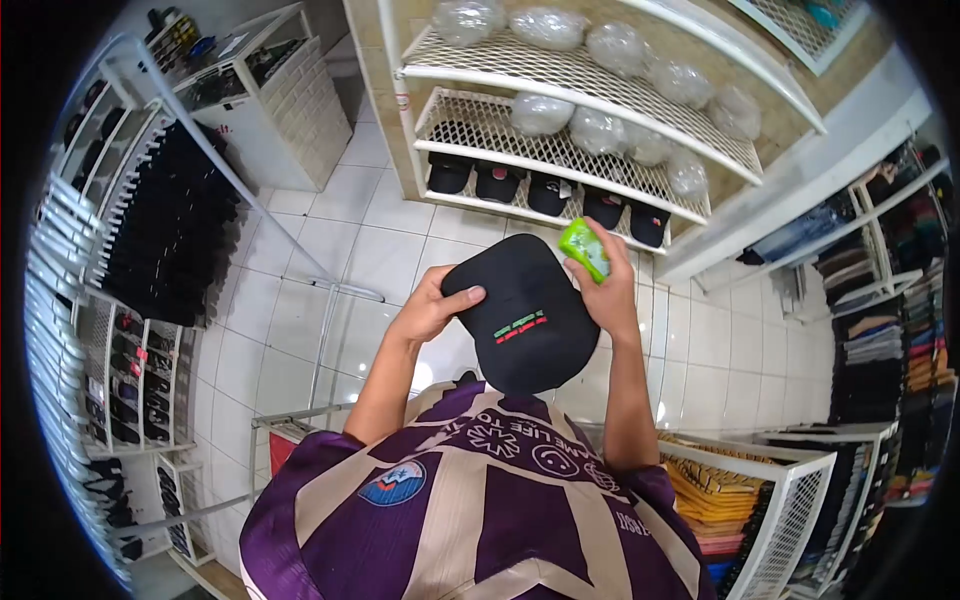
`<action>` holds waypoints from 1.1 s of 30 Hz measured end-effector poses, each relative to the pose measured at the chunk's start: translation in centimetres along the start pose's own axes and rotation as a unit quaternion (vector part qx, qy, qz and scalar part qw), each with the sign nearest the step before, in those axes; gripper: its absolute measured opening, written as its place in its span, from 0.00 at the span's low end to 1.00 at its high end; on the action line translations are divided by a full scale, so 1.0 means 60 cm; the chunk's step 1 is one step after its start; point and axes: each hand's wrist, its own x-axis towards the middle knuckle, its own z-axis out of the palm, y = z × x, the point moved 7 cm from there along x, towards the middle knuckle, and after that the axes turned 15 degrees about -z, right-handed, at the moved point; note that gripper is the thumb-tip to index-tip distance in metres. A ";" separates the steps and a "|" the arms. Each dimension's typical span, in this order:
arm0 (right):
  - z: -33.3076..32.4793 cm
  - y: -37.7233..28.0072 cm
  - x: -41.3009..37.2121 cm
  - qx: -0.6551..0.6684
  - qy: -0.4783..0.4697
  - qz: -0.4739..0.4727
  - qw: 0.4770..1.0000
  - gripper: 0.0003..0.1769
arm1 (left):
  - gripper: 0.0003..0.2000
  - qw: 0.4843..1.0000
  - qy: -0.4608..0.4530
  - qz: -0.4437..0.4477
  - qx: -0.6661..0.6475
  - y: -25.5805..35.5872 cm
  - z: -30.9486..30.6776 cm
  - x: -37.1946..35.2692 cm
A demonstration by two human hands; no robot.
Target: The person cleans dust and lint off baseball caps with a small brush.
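A black cap (520, 310) with small red and green embroidery is held up in front of me, over my purple and cream shirt. My left hand (432, 305) grips its left edge, thumb on top. My right hand (605, 285) steadies the cap's right side and also holds a bright green object (585, 248) between the fingers; I cannot tell what that object is.
White mesh shelves (560, 150) ahead carry plastic-wrapped caps (600, 130) above and black caps (550, 190) below. A rack of dark garments (170, 230) hangs at left. Wire bins with folded shirts (730, 500) stand at lower right, more folded clothes (900, 330) at far right. White tiled floor (300, 300).
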 end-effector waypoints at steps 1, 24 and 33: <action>0.002 -0.015 0.003 0.020 0.043 -0.004 0.999 0.34 | 0.15 1.000 0.030 -0.002 0.002 0.000 -0.021 -0.007; 0.164 -0.110 0.027 0.163 -0.182 -0.091 0.965 0.37 | 0.15 0.984 0.169 0.042 0.022 0.057 -0.098 -0.123; 0.161 -0.116 0.047 0.138 -0.129 -0.092 0.978 0.35 | 0.13 0.992 0.121 0.026 0.007 0.055 -0.088 -0.091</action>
